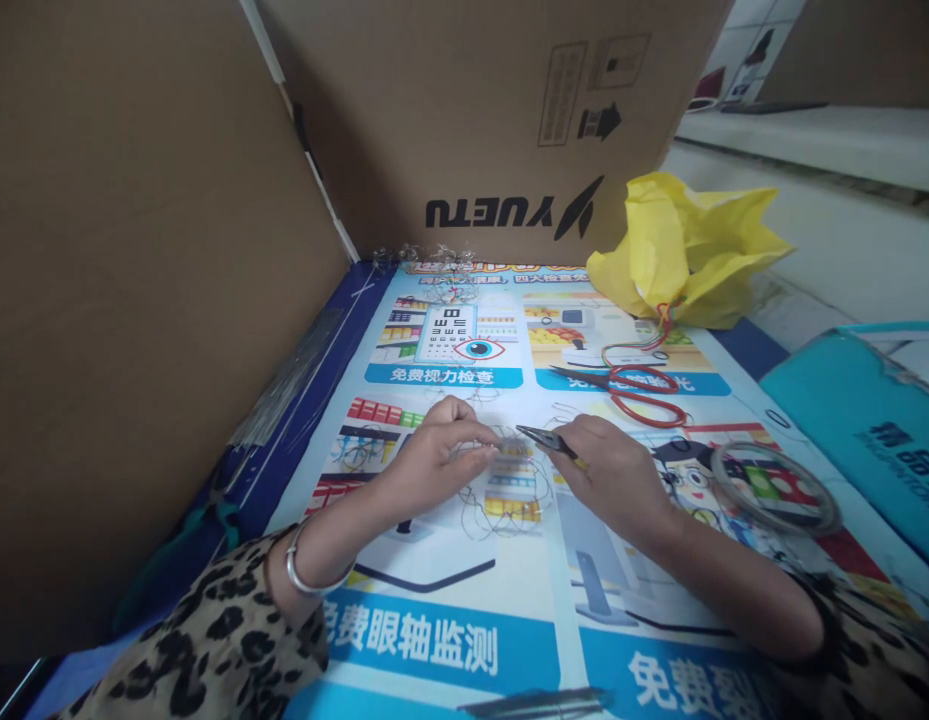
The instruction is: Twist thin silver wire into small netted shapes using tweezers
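Note:
My left hand (441, 455) has thumb and forefinger pinched together on a thin wire piece (539, 500), whose bent loops hang below the fingers over the printed poster. My right hand (614, 465) is wrapped round needle-nose pliers (543, 438); their dark jaws point left towards my left fingertips. A small gap separates the jaws from those fingertips. Whether the jaws touch the wire is too fine to make out. Just beyond my right hand lie scissors (644, 380) with red handles.
A coil of wire (779, 490) lies on the right. Behind it are a yellow bag (674, 250) and a teal box (869, 400). Cardboard walls (494, 120) stand at the back and left. Straight wires (291, 380) and green-handled pliers (216, 510) lie left; dark rods (539, 703) lie in front.

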`<state>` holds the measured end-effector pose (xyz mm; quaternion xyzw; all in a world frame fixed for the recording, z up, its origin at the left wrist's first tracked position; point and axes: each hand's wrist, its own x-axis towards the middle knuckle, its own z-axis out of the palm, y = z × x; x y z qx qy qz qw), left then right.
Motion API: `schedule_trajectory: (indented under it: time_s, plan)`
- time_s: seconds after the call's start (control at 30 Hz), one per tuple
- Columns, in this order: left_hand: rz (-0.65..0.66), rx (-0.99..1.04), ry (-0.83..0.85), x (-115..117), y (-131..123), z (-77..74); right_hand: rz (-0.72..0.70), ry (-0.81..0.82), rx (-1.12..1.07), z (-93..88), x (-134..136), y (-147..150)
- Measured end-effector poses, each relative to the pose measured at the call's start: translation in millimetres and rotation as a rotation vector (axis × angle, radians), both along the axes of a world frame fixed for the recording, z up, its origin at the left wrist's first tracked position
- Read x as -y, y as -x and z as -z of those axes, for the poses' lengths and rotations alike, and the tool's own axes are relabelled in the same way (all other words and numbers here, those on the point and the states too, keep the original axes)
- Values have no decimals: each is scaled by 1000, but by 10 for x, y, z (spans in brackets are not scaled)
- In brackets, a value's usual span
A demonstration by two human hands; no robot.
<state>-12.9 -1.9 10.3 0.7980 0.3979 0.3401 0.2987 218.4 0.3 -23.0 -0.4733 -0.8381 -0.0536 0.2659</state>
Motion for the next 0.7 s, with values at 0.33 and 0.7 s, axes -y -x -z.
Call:
schedule_trajectory:
  time_s: [0.33, 0.7]
  plan:
    - [-4, 29, 132, 19, 6, -18, 25, 39, 0, 25, -19, -14]
    - [42, -78, 110, 42, -8, -36, 14, 26, 4, 17, -16, -6]
